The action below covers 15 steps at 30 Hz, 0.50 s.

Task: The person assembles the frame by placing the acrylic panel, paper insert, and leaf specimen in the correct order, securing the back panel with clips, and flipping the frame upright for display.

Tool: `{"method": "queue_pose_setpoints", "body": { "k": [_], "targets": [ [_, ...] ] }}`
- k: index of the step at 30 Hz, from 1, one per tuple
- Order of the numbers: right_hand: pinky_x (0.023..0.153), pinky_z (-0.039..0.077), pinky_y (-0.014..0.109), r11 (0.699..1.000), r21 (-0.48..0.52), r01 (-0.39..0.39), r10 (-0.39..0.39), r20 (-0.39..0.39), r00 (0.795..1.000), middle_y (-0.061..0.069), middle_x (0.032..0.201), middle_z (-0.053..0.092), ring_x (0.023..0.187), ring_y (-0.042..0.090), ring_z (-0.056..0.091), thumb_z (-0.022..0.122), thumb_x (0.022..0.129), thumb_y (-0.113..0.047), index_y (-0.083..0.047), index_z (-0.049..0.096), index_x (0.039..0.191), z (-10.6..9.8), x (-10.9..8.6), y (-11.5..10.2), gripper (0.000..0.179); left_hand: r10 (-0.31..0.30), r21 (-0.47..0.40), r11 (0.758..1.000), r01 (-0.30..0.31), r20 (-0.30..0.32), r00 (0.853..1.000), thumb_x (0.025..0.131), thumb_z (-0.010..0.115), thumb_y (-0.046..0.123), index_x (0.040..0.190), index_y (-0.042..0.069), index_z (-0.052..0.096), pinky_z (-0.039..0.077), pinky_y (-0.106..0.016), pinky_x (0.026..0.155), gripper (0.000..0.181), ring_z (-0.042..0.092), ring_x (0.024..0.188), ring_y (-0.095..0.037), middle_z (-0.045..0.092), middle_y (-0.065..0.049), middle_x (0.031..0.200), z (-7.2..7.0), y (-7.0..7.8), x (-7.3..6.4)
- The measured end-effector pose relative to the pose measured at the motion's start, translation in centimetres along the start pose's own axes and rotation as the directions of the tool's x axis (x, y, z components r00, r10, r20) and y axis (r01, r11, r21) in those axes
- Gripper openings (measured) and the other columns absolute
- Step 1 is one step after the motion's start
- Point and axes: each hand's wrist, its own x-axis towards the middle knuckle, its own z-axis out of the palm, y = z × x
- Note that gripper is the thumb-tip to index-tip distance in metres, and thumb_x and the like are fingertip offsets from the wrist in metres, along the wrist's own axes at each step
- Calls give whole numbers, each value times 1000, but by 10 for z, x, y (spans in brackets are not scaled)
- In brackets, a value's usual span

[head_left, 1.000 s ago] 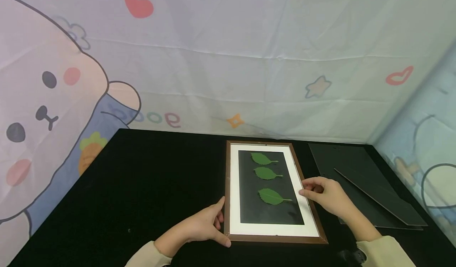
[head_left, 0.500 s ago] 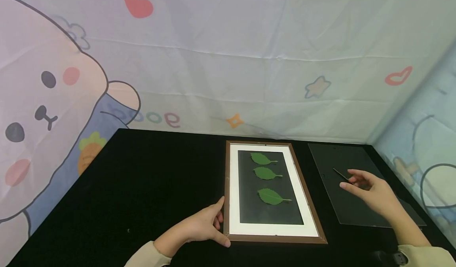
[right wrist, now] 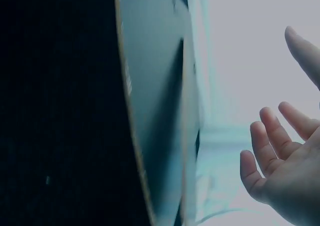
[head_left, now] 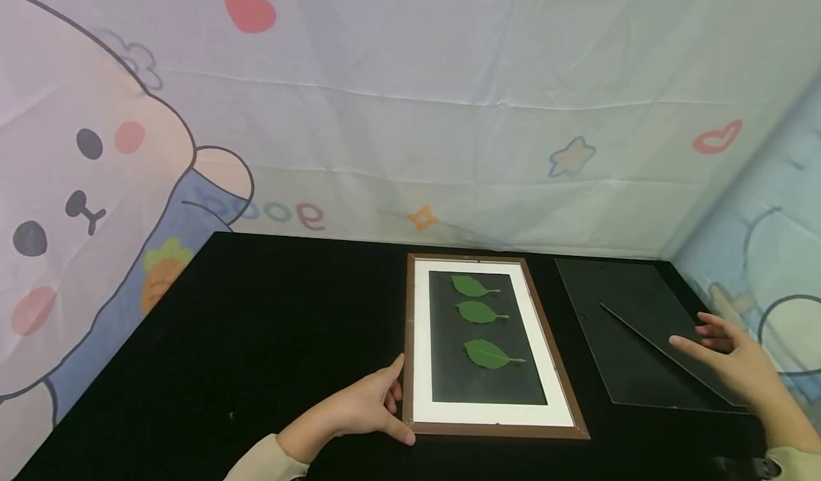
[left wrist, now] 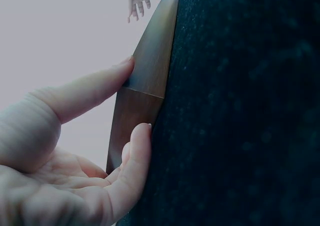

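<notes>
In the head view, a brown-rimmed picture frame (head_left: pixel 500 431) lies on the black table. Inside its white mat (head_left: pixel 422 338), three green leaves (head_left: pixel 482 313) rest in a column on a dark panel. My left hand (head_left: pixel 359 406) holds the frame's near left corner. In the left wrist view, the thumb touches one side of that corner and a curled finger the other. My right hand (head_left: pixel 737 360) hovers holding nothing, fingers loosely bent, over the right part of a dark backing board (head_left: pixel 596 338). A raised flap (head_left: pixel 680 338) stands slanted on that board.
The black table (head_left: pixel 288 324) runs left of the frame. A printed cloth (head_left: pixel 385 110) hangs along the back and right sides. Between the frame and the backing board lies a narrow strip of table.
My right hand has left the frame's right edge and moved right, past the flap, over the backing board's right side. My left hand and the frame have stayed put.
</notes>
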Motion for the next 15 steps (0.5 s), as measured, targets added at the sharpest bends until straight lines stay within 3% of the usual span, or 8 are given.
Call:
{"method": "queue_pose_setpoints", "body": {
  "k": [3, 7, 15],
  "targets": [
    [80, 40, 60, 1000, 18, -23, 23, -31, 999, 39, 137, 30, 113, 52, 38, 58, 94, -44, 10, 15, 148, -1, 2, 13, 88, 1, -3, 1000, -1, 2, 1000, 69, 87, 9, 151, -8, 7, 43, -28, 65, 116, 47, 82, -22, 49, -11, 97, 0, 0, 0],
    [83, 37, 65, 998, 24, -63, 64, -55, 996, 43, 138, 26, 117, 57, 32, 58, 93, -45, 11, 10, 148, -2, 4, 27, 92, 3, -4, 1000, -3, 3, 1000, 69, 86, 9, 151, -8, 7, 42, -27, 65, 115, 47, 82, -21, 49, -11, 96, 0, 0, 1],
    [91, 28, 73, 988, 12, -152, 153, -28, 988, 46, 142, 15, 123, 63, 22, 55, 93, -51, 10, 0, 149, -4, 7, 50, 99, 1, -4, 1000, -1, 3, 1000, 69, 87, 8, 151, -8, 7, 42, -27, 64, 115, 47, 81, -21, 48, -11, 96, 0, -1, 2]
  ]
}}
